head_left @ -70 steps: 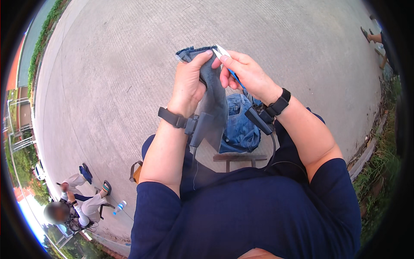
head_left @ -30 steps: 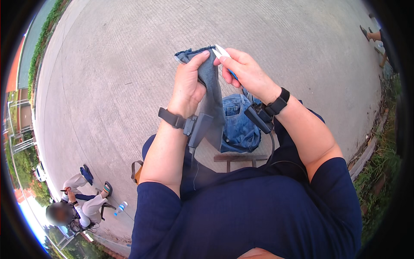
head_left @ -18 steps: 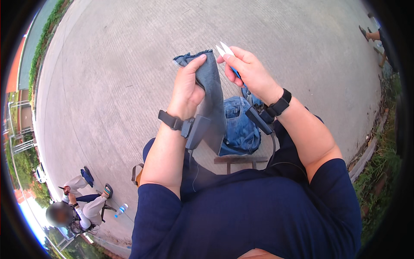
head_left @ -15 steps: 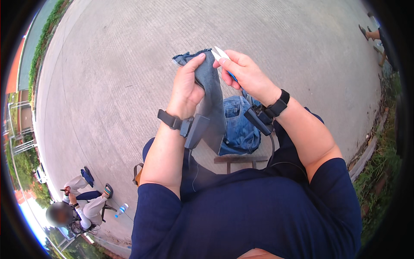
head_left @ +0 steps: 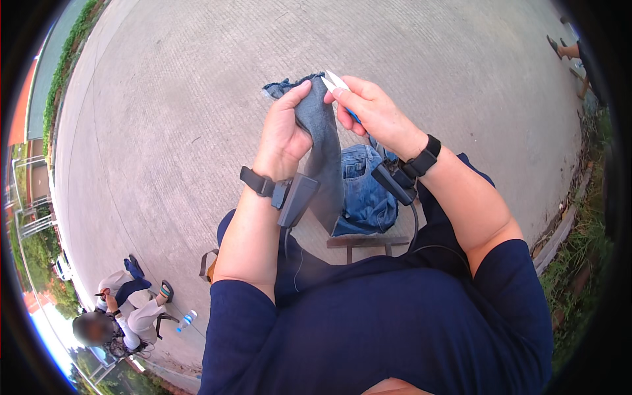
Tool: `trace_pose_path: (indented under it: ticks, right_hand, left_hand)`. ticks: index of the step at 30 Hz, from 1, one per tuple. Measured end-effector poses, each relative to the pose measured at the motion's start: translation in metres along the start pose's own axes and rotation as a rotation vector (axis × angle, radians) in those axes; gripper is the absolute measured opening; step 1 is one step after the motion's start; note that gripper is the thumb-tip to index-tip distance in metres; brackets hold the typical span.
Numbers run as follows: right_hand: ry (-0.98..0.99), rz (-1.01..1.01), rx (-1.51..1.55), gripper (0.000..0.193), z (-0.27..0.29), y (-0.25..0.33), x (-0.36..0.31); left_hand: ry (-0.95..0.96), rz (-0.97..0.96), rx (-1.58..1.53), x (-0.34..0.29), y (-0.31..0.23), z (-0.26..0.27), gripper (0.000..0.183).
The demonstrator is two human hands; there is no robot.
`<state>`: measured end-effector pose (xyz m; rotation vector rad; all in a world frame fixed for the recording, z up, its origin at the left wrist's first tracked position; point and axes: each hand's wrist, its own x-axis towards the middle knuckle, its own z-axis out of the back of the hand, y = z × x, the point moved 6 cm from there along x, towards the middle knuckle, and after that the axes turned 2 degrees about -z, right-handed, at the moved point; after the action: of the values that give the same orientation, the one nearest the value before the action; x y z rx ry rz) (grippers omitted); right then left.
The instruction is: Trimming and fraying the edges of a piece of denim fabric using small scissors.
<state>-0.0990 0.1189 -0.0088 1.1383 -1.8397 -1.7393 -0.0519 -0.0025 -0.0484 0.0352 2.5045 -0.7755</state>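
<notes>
A pair of blue denim jeans (head_left: 320,141) hangs from my left hand (head_left: 284,125), a leg end with a frayed dark hem raised in front of me. My left thumb lies over the cloth just below that hem; the other fingers are behind it. In my right hand (head_left: 375,108) is a pair of thread snips (head_left: 336,81) with pale pointed blades and a blue handle. The blades stand slightly apart, their tips at the right corner of the hem. The jeans' pocketed upper part (head_left: 365,187) hangs lower, between my knees.
A dark wooden stool edge (head_left: 367,242) shows below the jeans. Another person (head_left: 125,309) sits at the lower left, with a plastic bottle (head_left: 187,320) nearby on the concrete ground (head_left: 164,131). Grass (head_left: 579,263) borders the right. A brown bag (head_left: 210,266) is by my left leg.
My hands, the snips and the jeans have barely moved. At the lower left, the seated person's hands and the dark cloth on their lap have shifted.
</notes>
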Motion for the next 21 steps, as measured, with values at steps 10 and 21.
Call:
trace_pose_path:
  ticks: [10,21]
  right_hand:
    - [-0.016,0.011,0.025,0.024,0.002,-0.001,0.001]
    - [-0.026,0.013,0.023,0.023,0.009,0.004,0.0]
  left_hand:
    - [-0.013,-0.005,-0.001,-0.001,0.001,-0.003,0.028]
    - [-0.009,0.017,0.022,0.0,0.001,-0.001,0.029]
